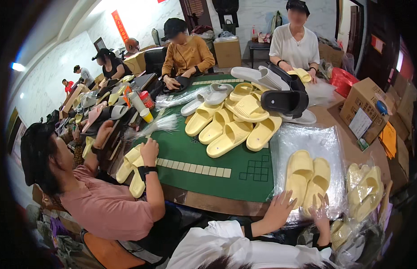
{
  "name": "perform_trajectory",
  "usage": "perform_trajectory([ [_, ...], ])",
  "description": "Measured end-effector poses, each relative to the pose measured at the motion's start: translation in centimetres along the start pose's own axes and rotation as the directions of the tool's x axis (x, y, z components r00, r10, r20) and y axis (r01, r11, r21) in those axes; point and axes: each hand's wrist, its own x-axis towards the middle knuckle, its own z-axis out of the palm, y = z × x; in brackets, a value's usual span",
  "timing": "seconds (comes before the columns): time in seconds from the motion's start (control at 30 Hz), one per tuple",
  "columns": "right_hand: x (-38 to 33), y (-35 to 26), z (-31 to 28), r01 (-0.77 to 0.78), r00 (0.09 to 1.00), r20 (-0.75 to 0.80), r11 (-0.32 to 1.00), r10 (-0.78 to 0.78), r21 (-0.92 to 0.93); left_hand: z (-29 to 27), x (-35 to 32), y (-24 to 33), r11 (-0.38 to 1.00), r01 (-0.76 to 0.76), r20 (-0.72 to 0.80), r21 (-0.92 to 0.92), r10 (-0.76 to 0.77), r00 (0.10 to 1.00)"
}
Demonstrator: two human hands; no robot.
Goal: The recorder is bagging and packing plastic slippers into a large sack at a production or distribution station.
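A pair of pale yellow slide slippers, the left slipper (pixel 298 177) and the right slipper (pixel 317 183), lies side by side on a stack of clear plastic bags (pixel 327 139) at the table's near right edge. My left hand (pixel 280 210) rests by the heel end of the left slipper, its fingers spread over the plastic. Beside the heel of the right slipper is my right hand (pixel 319 214), fingers stretched upward against the clear film. Neither hand visibly grips a slipper. Whether the right fingertips pinch any film is hard to make out.
Yellow, grey and black slides (pixel 249 107) are heaped on the green table mat (pixel 181 175). Bagged yellow slides (pixel 364 190) sit to my right, with a cardboard box (pixel 364 112) behind. A co-worker in pink (pixel 105 197) handles yellow slides at left; other people work across the table.
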Motion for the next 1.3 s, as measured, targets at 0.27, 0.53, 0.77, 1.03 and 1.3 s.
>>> perform_trajectory([
  [0.27, 0.9, 0.2, -0.3, 0.251, 0.965, 0.116, 0.957, -0.236, -0.144, 1.4, 0.4, -0.9, 0.949, -0.05, -0.176, -0.311, -0.006, 0.984],
  [0.53, 2.9, 1.2, -0.7, -0.051, 0.987, -0.154, 0.993, 0.034, -0.109, 1.4, 0.3, -1.2, 0.852, -0.065, -0.05, -0.519, 0.046, 0.998],
  [0.77, 1.8, 2.6, 2.5, -0.215, 0.976, 0.073, 0.967, 0.207, 0.135, 2.3, 0.3, -1.3, 0.836, -0.119, -0.091, -0.535, 0.083, 0.992],
  [1.03, 1.5, -2.9, 2.3, 0.192, 0.944, 0.305, 0.96, -0.124, -0.204, 2.0, 0.2, -1.3, 0.849, -0.086, -0.088, -0.522, 0.047, 0.995],
  [1.3, 0.7, -1.9, 3.2, 0.115, 0.963, 0.255, 0.99, -0.092, -0.077, 2.1, 0.3, -1.2, 0.838, -0.107, -0.138, -0.535, 0.039, 0.99],
])
